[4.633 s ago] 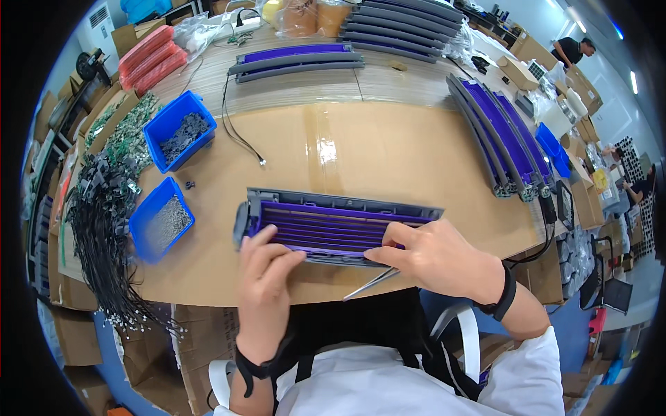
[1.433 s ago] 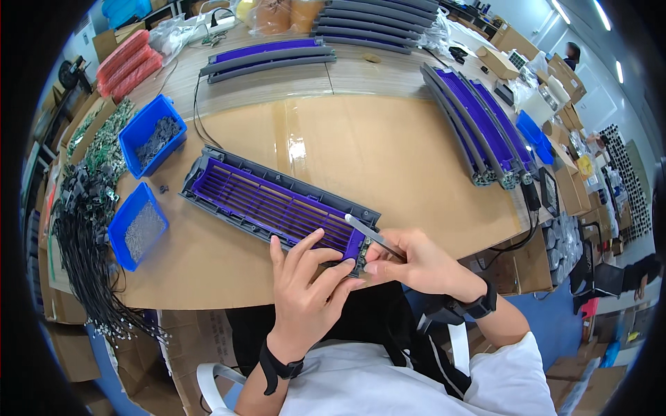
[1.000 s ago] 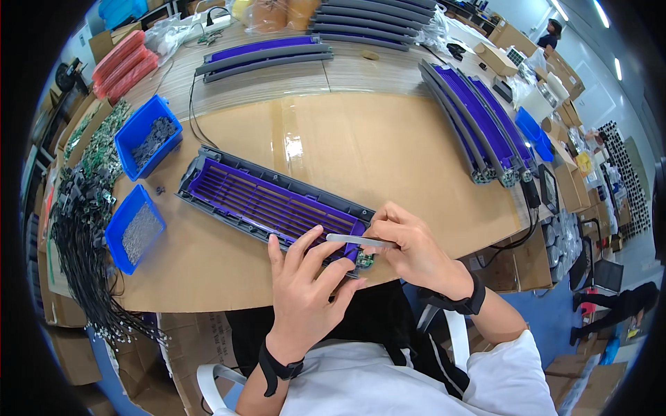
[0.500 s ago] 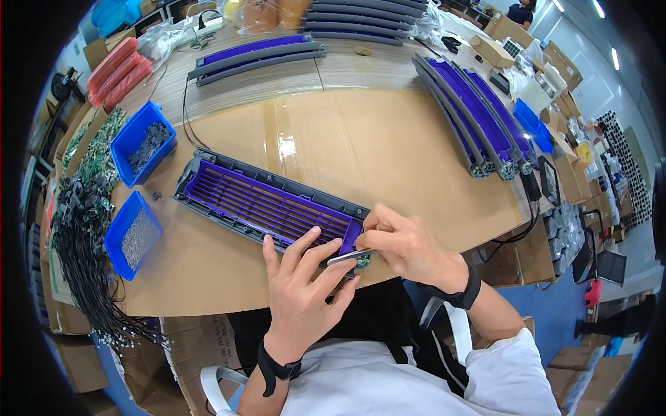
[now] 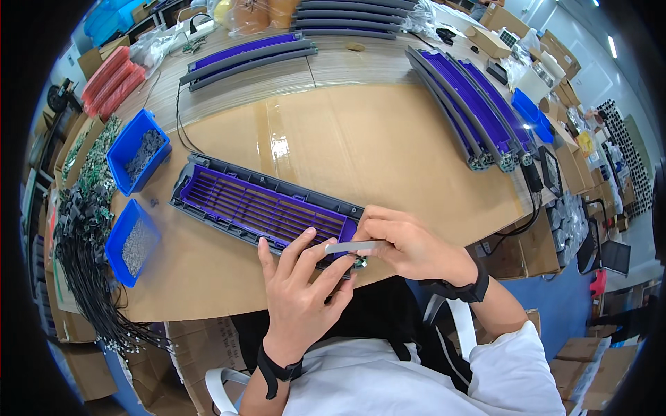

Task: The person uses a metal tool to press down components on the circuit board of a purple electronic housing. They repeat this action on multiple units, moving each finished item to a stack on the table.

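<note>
On the cardboard-covered table lies a long grey housing with a purple slatted grille, slanting down toward me at its right end. My left hand rests on the near edge of that right end, fingers spread. My right hand is closed around a slim, flat metal tool, which points left across the housing's end; whether it touches the left fingers cannot be made out. A small green circuit board shows just below the tool, partly hidden by the hands.
Two blue bins of small parts stand at left, beside a heap of black cables and circuit boards. Purple-and-grey housings lie at the back right, with more housings farther back. The cardboard's edge runs close to me.
The flat tool has turned to lie more level, with its broad side showing, and the right hand has rolled with it. The left hand stays on the housing. The whole view shifted slightly.
</note>
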A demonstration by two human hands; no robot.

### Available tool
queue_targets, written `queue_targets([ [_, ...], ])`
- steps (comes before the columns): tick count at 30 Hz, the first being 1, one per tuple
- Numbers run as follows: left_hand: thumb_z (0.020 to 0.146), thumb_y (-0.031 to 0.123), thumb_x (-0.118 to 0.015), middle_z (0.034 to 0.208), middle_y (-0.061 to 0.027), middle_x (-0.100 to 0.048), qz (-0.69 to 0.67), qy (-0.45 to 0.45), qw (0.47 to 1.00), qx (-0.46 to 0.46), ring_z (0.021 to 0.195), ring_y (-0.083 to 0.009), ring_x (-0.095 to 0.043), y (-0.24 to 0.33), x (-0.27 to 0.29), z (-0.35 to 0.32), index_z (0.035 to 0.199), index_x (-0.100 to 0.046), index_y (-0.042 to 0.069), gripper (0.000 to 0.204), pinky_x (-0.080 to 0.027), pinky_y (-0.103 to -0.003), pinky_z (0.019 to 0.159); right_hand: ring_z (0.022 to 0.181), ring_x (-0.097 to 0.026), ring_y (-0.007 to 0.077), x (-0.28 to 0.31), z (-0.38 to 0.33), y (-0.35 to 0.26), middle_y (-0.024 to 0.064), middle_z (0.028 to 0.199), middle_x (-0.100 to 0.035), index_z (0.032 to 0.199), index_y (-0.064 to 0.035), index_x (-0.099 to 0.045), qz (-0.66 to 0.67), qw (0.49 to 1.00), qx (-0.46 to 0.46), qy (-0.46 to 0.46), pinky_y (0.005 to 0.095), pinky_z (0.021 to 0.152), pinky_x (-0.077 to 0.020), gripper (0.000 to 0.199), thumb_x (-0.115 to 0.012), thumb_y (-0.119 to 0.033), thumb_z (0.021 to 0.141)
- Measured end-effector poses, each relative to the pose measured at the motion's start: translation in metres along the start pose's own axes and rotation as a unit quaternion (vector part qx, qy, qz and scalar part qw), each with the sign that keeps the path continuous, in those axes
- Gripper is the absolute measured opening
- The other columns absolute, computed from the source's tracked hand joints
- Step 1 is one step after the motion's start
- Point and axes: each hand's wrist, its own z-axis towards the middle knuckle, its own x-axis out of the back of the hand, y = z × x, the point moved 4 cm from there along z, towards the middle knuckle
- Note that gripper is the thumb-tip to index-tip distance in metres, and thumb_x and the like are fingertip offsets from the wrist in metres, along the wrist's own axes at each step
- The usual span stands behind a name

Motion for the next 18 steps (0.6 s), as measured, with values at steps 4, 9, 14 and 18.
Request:
queue_targets([
  [4,0.07,0.014,-0.078,0.101,-0.0028,-0.063,0.0,0.0,1.0,-0.004,0.122,-0.0284,-0.055,-0.001,-0.001,0.0,0.095,-0.076,0.017,0.025,-0.012,-0.059,0.115,0.085,-0.06,0.037,0.004,-0.001,-0.006,0.0177,0.087,-0.061,0.095,0.0025,-0.064,0.016,0.998,-0.049,-0.02,0.0424,0.071,-0.0471,0.012,-0.064,0.001,0.084],
  [9,0.071,0.015,-0.078,0.102,-0.0028,-0.064,0.002,-0.003,1.0,0.0,0.121,-0.0287,-0.055,-0.002,-0.001,-0.002,0.095,-0.075,0.016,0.025,-0.012,-0.059,0.115,0.078,-0.059,0.0381,0.005,0.0,-0.015,0.0198,0.078,-0.06,0.093,0.0043,-0.065,0.077,0.981,-0.172,-0.05,0.0429,0.069,-0.0456,0.011,-0.066,-0.001,0.084],
  [14,0.073,0.018,-0.078,0.104,-0.0011,-0.065,-0.005,0.009,1.0,-0.001,0.118,-0.0265,-0.057,-0.002,-0.001,-0.002,0.095,-0.074,0.018,0.023,-0.015,-0.067,0.112,0.077,-0.058,0.0369,0.001,0.002,-0.006,0.0174,0.085,-0.06,0.097,0.0037,-0.066,0.021,0.997,-0.075,0.015,0.0413,0.068,-0.0458,0.015,-0.067,0.0,0.083],
  [18,0.073,0.018,-0.078,0.104,-0.0012,-0.066,-0.009,0.009,1.0,0.001,0.118,-0.0269,-0.057,-0.002,-0.001,-0.001,0.094,-0.072,0.017,0.022,-0.015,-0.067,0.111,0.072,-0.055,0.0203,-0.006,0.0,0.002,0.009,0.087,-0.058,0.092,0.0017,-0.065,0.006,0.996,-0.003,0.09,0.0333,0.058,-0.0409,0.012,-0.072,0.0,0.082],
])
